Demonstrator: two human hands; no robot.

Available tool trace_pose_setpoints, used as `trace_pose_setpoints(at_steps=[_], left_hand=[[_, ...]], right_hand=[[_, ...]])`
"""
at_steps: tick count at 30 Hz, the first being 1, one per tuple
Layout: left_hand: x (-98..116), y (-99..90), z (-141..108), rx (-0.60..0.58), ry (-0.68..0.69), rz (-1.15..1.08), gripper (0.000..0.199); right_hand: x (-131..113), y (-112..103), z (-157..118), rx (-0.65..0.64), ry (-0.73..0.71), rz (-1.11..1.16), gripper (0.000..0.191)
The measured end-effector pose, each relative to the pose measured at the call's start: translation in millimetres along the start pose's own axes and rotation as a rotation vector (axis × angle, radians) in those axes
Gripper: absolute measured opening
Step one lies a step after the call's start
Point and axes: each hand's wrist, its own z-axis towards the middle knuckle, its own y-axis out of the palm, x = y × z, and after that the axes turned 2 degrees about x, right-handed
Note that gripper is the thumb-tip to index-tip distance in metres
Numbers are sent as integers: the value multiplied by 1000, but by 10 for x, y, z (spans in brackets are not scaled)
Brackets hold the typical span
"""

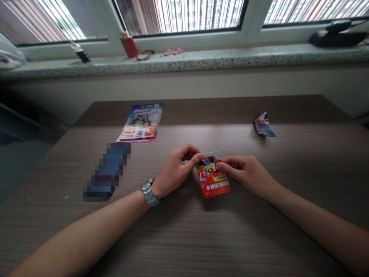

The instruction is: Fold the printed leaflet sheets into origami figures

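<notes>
Leaflet [215, 184] pinched by left hand [176, 169] and right hand [248, 174] | folded paper [263, 126] beyond right hand | flyer stack [142, 122] beyond left hand, unfolded

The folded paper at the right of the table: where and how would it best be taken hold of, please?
Probably a light pinch on the raised, patterned part of the folded paper, the right hand coming from above and the near side: that part seems to stand off the table, while the blue flap spreads low to the right.
</notes>
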Motion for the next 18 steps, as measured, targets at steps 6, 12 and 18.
trace_pose_setpoints(at_steps=[6, 12, 18], left_hand=[[-30, -40, 16, 74, -9, 3, 24], [-17, -47, 17, 32, 17, 57, 21], [62, -30, -8, -31, 66, 156, 15]], right_hand=[[7, 26, -17, -86, 14, 29, 37], [-4, 11, -13, -58, 19, -3, 37], [-26, 19, -30, -78, 15, -65, 35]])
